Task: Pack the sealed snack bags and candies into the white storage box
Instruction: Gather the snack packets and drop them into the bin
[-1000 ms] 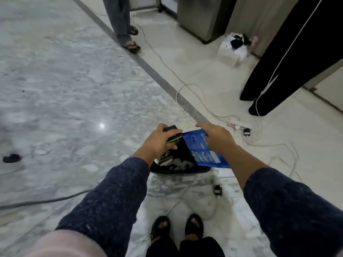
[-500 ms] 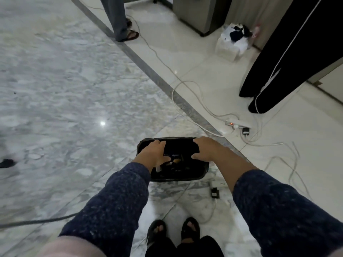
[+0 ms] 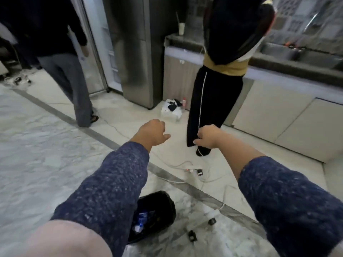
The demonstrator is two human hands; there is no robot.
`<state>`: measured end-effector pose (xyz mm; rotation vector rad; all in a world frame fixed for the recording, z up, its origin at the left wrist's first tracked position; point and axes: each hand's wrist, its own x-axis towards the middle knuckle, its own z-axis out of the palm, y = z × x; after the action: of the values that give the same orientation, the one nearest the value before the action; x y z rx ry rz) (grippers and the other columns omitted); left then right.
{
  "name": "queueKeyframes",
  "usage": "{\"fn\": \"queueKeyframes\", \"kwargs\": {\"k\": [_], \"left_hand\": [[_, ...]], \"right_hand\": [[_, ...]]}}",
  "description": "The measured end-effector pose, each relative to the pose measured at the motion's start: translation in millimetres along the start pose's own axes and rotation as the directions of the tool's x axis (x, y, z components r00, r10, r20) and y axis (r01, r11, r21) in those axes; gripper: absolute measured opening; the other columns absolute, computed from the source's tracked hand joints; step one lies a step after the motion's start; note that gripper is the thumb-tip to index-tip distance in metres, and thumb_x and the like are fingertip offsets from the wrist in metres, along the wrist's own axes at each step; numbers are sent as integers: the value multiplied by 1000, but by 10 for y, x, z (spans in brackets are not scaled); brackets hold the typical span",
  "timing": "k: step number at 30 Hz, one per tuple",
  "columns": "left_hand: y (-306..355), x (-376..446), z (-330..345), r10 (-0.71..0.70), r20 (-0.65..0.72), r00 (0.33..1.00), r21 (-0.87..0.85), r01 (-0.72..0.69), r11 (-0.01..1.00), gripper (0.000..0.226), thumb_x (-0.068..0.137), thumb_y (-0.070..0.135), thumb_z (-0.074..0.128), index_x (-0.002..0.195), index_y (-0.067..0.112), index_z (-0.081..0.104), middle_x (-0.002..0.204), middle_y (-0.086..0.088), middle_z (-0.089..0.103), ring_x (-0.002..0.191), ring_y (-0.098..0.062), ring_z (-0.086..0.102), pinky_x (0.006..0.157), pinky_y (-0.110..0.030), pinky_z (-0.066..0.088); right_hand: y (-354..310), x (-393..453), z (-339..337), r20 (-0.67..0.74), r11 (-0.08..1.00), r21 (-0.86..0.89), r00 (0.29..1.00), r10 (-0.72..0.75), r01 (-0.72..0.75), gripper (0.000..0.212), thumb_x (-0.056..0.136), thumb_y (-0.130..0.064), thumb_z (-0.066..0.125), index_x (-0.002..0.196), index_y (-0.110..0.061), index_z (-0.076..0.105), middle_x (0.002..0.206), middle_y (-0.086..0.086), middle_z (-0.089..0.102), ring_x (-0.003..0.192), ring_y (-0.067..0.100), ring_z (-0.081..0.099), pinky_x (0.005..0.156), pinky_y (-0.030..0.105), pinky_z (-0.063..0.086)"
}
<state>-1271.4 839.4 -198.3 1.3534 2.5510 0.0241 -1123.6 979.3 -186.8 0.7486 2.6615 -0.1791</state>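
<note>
Both hands, left hand [image 3: 152, 131] and right hand [image 3: 208, 136], are held loosely curled, nothing gripped. Blue crinkly plastic snack bag [image 3: 141, 218] is seen in near black plastic bin [image 3: 167, 206]; likely light, slippery, best pinched at the sealed edge.

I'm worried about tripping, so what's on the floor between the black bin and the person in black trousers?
In the head view, white cables and a power strip lie between the black bin and that person.

Marble floor [image 3: 40, 164], black bin [image 3: 159, 210] (bags inside), white cables [image 3: 176, 180], power strip [image 3: 193, 170]
</note>
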Motion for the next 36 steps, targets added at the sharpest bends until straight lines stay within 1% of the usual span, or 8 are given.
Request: {"fn": "queueKeyframes", "kwargs": {"k": [2,7,11,18,23,28,33,36], "left_hand": [[213,-38,-351,96,-75,993,48,-93,995,49,94,44,47,127,8,52,128,-14,53,120,-30,49,97,-37,41],[833,-246,-960,327,-170,930,84,-317,945,36,91,43,52,97,8,61,106,-13,61,91,-28,57,80,-38,48],[1393,-492,-1203,523,-228,821,138,-505,852,41,90,45,52,102,8,63,106,-9,60,92,-26,57,82,-39,51],[2553,-1175,-1050,777,-166,607,151,-763,628,45,90,43,53,111,4,61,116,-17,61,108,-34,56,90,-39,46],[3478,-1974,-810,914,-104,393,151,-902,405,45,89,44,53,110,5,60,117,-17,59,107,-35,55,93,-41,47],[4277,-3170,-544,991,-71,112,168,-978,123,46,89,48,52,109,8,61,113,-13,61,104,-30,57,87,-38,48],[4783,-4660,-157,986,-8,-165,102,-981,-164,46,90,45,51,110,6,63,112,-11,63,101,-28,59,86,-38,50],[4925,-5511,92,961,-2,-276,56,-960,-275,47,90,46,51,114,7,61,116,-12,61,106,-29,57,89,-39,49]], "right_hand": [[155,-341,-261,-74,996,30,993,89,-87,35,93,-44,49,97,-10,58,96,10,56,95,29,57,74,32,43],[515,-1346,-593,-201,927,155,908,368,-342,42,94,-39,50,113,-2,57,115,16,60,102,32,56,84,34,44],[661,-2271,-567,-239,810,243,777,583,-534,53,92,-42,52,132,-6,49,132,13,56,120,32,52,98,35,42],[727,-3871,-186,-202,554,309,516,832,-773,51,90,-45,53,121,-5,58,124,14,61,116,31,54,97,35,45],[536,-5119,212,-150,333,366,299,943,-869,50,92,-42,51,125,-4,56,125,13,59,116,29,54,96,36,44],[106,-6441,718,-55,58,402,39,998,-914,48,92,-41,52,122,-4,58,123,12,61,114,29,54,96,36,46],[-576,-7758,1280,63,-222,395,-215,975,-891,47,91,-40,52,121,-4,58,122,12,61,113,29,55,95,39,48],[-1027,-8414,1567,115,-334,382,-315,942,-861,47,91,-40,52,120,-3,58,121,13,61,111,30,56,96,40,48]]}}
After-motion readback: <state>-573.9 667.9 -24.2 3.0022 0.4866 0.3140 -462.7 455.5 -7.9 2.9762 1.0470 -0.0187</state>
